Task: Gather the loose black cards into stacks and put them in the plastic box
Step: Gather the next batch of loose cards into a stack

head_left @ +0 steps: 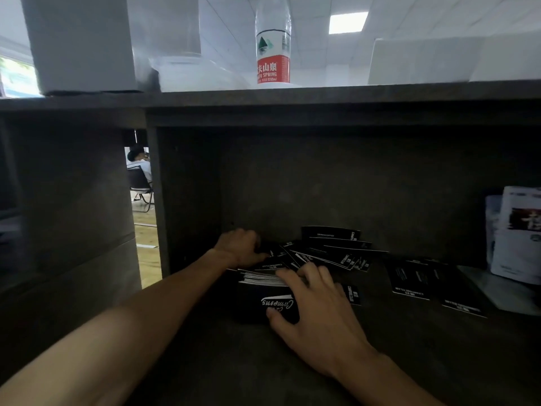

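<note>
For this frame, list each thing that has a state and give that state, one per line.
Left hand: fingers curled on the far end of the card pile.
Right hand: fingers spread, resting on the stack.
Partly gathered stack of black cards: lying flat, edges uneven.
Loose black cards behind it: fanned, overlapping.
Two black cards to the right: flat, apart from the pile.
Clear plastic water bottle with red label: upright on the top shelf.

Brightness: dim inside the shelf recess (351,177); bright above the shelf top
Light source: ceiling panel (347,22) glows white; daylight at the window (17,77) far left
Shadow: back corners nearly black; black cards (330,253) barely separate from the wood
Glare: hazy wash around the water bottle (273,45)
Distortion: wide-angle bowing at the edges; forearms stretched
Focus: soft throughout; card lettering smeared
</note>
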A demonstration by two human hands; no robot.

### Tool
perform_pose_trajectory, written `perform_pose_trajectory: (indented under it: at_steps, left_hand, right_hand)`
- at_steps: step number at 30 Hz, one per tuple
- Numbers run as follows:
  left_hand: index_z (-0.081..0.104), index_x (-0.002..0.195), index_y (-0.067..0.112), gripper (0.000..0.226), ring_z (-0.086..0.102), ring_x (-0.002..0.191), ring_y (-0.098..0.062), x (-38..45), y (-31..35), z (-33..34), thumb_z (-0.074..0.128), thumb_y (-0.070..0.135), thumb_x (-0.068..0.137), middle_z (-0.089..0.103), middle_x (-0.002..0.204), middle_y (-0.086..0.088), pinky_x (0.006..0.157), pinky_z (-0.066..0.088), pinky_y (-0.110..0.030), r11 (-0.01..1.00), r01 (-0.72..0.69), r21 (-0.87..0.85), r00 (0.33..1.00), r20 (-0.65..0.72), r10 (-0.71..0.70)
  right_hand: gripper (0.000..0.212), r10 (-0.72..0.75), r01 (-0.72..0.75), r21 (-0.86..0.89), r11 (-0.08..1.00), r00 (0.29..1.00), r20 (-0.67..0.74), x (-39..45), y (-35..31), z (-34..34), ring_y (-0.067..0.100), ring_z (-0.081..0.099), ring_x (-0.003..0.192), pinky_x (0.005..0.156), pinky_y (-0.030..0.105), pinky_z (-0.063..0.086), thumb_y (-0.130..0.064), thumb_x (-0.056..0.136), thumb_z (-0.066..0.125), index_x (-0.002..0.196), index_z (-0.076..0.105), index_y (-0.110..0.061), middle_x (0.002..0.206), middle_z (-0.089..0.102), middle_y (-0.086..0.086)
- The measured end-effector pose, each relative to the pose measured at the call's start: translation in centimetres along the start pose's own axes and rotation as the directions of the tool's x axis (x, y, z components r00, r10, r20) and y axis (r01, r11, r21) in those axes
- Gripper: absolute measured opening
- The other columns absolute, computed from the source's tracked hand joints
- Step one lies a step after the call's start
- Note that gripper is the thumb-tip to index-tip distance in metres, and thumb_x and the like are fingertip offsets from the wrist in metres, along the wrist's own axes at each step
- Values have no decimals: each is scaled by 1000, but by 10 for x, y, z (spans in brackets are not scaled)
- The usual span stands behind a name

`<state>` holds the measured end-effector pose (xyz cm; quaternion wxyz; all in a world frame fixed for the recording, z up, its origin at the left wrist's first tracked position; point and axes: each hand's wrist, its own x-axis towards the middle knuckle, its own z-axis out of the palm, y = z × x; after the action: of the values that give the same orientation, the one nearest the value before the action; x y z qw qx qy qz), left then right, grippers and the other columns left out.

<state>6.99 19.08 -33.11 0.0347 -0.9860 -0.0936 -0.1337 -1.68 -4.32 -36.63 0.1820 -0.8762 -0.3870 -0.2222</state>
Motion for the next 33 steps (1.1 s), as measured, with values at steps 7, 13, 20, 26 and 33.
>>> perform_pose_trajectory:
  at_steps: [7, 13, 20, 26, 33]
  left_hand:
    - [71, 112, 18, 25, 63, 104, -14, -52, -25, -13, 56, 12, 93, 69, 116, -2, 96, 48, -29, 939, -141, -314, 989, -77, 123]
    - [72, 85, 14, 16, 63, 84, -1, -110, -30, -37, 59, 8, 91, 69, 85, 8, 78, 48, -18, 783, -185, -593, 947, -319, -18]
    - [62, 79, 4, 26, 41, 56, -15, -125, -24, -44, 44, 22, 82, 42, 53, -2, 62, 35, -26, 401, -220, -889, 963, -264, -57]
    - [57, 69, 11, 35, 36, 52, -16, -119, 4, -32, 39, 26, 95, 36, 53, -6, 62, 33, -31, 262, -68, -963, 997, -72, -6]
    - [49, 60, 11, 47, 28, 47, -17, -105, 11, -28, 31, 32, 98, 27, 50, -5, 57, 33, -31, 4, 100, -995, 993, 100, 70]
  right_hand:
    - [61, 14, -14, 17, 1000, 1000, 4, -1, -2, -3, 10, 32, 121, 103, 36, 38, -65, 88, 44, 142, 32, -41, 122, 34, -11]
    - [62, 22, -22, 31, 999, 1000, 11, -3, -4, -5, 10, 32, 124, 105, 36, 37, -63, 89, 48, 144, 34, -38, 128, 36, -9]
    - [70, 16, -17, 46, 999, 1000, 25, -4, -4, -8, 11, 25, 137, 112, 37, 33, -61, 89, 49, 150, 25, -37, 148, 25, -9]
    - [78, -7, 5, 36, 999, 999, 33, -3, -2, -7, 10, 8, 147, 116, 38, 26, -63, 89, 47, 156, 15, -36, 161, 16, -12]
    - [82, -4, 3, 44, 999, 1000, 23, -1, 0, -2, 9, 2, 148, 120, 43, 23, -64, 89, 45, 156, 6, -36, 163, 4, -13]
